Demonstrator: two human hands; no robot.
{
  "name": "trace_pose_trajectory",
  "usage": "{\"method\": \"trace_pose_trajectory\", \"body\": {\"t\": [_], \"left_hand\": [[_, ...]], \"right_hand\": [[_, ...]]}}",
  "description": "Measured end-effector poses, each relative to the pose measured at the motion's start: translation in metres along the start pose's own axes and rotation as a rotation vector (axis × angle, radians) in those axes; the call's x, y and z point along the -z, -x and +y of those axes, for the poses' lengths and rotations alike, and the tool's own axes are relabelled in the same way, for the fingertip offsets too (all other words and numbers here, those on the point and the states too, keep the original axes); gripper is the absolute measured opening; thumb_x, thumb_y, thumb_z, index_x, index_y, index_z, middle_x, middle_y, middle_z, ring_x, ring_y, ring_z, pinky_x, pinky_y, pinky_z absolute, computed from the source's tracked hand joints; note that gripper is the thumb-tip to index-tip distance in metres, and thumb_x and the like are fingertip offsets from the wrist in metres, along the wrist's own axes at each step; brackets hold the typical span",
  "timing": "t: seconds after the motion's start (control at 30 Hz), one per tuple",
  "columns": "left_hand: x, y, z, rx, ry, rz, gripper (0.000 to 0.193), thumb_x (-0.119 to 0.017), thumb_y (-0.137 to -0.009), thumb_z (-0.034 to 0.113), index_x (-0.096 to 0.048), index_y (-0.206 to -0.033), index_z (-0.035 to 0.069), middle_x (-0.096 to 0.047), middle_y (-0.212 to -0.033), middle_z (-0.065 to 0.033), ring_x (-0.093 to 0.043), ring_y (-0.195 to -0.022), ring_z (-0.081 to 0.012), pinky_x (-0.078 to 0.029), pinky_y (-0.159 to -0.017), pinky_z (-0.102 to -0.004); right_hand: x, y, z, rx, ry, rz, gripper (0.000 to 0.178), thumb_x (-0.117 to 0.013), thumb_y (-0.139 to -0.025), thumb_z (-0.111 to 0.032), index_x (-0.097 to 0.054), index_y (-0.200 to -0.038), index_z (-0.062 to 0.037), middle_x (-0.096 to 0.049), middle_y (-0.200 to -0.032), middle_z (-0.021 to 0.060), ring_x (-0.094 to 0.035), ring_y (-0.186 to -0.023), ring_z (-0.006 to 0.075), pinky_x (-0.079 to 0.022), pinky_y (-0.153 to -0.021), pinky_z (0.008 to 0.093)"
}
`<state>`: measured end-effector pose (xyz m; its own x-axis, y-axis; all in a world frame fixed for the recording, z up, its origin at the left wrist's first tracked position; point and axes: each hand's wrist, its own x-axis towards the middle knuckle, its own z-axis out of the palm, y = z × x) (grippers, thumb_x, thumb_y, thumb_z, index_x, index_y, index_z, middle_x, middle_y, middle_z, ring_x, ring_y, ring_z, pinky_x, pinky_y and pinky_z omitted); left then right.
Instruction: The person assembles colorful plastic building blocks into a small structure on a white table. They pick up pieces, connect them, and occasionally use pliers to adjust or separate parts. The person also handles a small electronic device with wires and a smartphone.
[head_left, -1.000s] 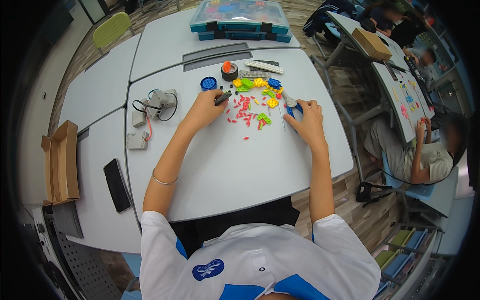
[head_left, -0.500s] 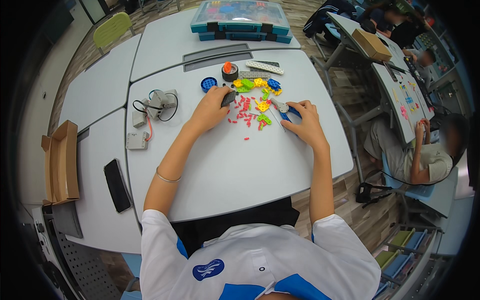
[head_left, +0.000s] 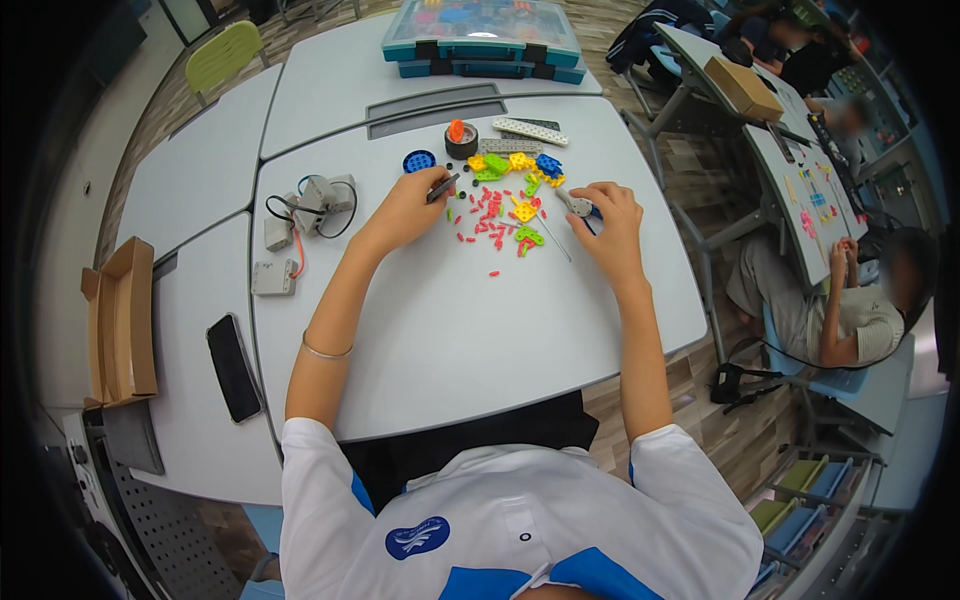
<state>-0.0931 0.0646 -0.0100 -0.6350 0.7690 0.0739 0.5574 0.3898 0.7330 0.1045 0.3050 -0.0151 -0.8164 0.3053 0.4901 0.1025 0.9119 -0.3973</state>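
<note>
Both hands rest on the grey tabletop [head_left: 440,330] either side of scattered small plastic pieces [head_left: 500,220]. The left hand [head_left: 408,205], slightly farther left than half a second ago, pinches a dark rod [head_left: 443,187]. The right hand [head_left: 610,220], little moved, curls around a small grey wheel [head_left: 580,206].

On the grey table [head_left: 480,340] there are two hands, one left hand [head_left: 410,205] and one right hand [head_left: 610,220]. One black wheel [head_left: 461,141] with an orange hub, one blue round disc [head_left: 419,161] and two long perforated beams [head_left: 530,130] lie there. The small red pins [head_left: 490,222] are many (too small to count exactly). One black phone [head_left: 232,366], one open cardboard box [head_left: 120,320], three grey modules [head_left: 274,277] with cables and two stacked teal cases [head_left: 485,40] are present.
</note>
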Motion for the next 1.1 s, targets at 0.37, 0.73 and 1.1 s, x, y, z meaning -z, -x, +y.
{"method": "trace_pose_trajectory", "body": {"t": [0.37, 0.73, 1.1], "left_hand": [[-0.017, -0.012, 0.002, -0.049, -0.104, 0.176, 0.027, -0.075, -0.078, 0.013, -0.062, -0.097, 0.0, -0.069, -0.091, -0.0136, -0.065, -0.082, -0.0244, -0.05, -0.078, -0.0349], [-0.009, -0.01, 0.008, 0.019, -0.125, 0.033, 0.032, -0.075, -0.077, 0.015, -0.064, -0.104, 0.001, -0.069, -0.095, -0.016, -0.067, -0.088, -0.0318, -0.052, -0.079, -0.0388], [-0.035, -0.022, 0.0, -0.122, -0.243, 0.311, 0.028, -0.07, -0.081, 0.004, -0.061, -0.107, 0.001, -0.065, -0.105, -0.0185, -0.062, -0.098, -0.0372, -0.051, -0.083, -0.0433]], "right_hand": [[-0.026, -0.002, -0.015, 0.158, -0.022, -0.141, 0.016, -0.067, -0.084, -0.008, -0.069, -0.1, -0.0113, -0.063, -0.099, 0.0025, -0.052, -0.104, 0.0224, -0.033, -0.098, 0.0411], [-0.036, -0.02, -0.021, 0.096, -0.046, -0.203, 0.021, -0.063, -0.088, -0.009, -0.067, -0.108, -0.0103, -0.061, -0.097, 0.0051, -0.057, -0.099, 0.022, -0.037, -0.089, 0.0393], [-0.04, -0.016, -0.036, 0.144, -0.117, -0.231, 0.022, -0.058, -0.091, -0.004, -0.068, -0.11, -0.0106, -0.062, -0.092, 0.0031, -0.058, -0.091, 0.0184, -0.036, -0.086, 0.0347]]}}
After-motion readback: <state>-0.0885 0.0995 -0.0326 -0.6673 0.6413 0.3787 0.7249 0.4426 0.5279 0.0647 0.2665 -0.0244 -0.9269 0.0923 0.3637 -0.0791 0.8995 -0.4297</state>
